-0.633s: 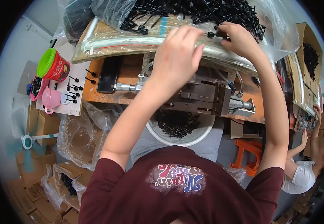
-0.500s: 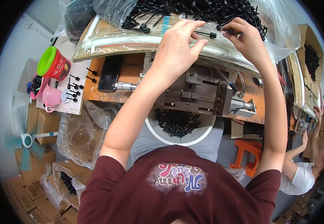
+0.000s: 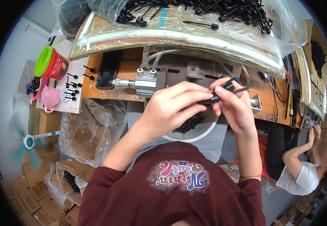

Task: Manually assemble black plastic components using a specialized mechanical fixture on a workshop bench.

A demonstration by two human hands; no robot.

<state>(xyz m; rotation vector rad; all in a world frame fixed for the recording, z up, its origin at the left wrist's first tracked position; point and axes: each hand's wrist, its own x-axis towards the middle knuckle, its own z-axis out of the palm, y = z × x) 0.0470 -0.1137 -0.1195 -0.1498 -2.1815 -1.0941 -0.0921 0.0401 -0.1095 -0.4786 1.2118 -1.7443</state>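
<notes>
Your right hand (image 3: 235, 105) pinches the black plastic pieces (image 3: 215, 99) over the machine (image 3: 145, 86), their ends sticking out, seemingly so your left hand (image 3: 173, 103) can reach them; whether its fingers grip or merely touch, I cannot tell.

pale wall (image 3: 10, 79)'s rising far L of the grip (image 3: 220, 95), wood bench (image 3: 90, 90)'s stretching L + R, cardboard boxes (image 3: 30, 197) are sitting lower L, grey floor (image 3: 279, 203)'s showing lower R
</notes>
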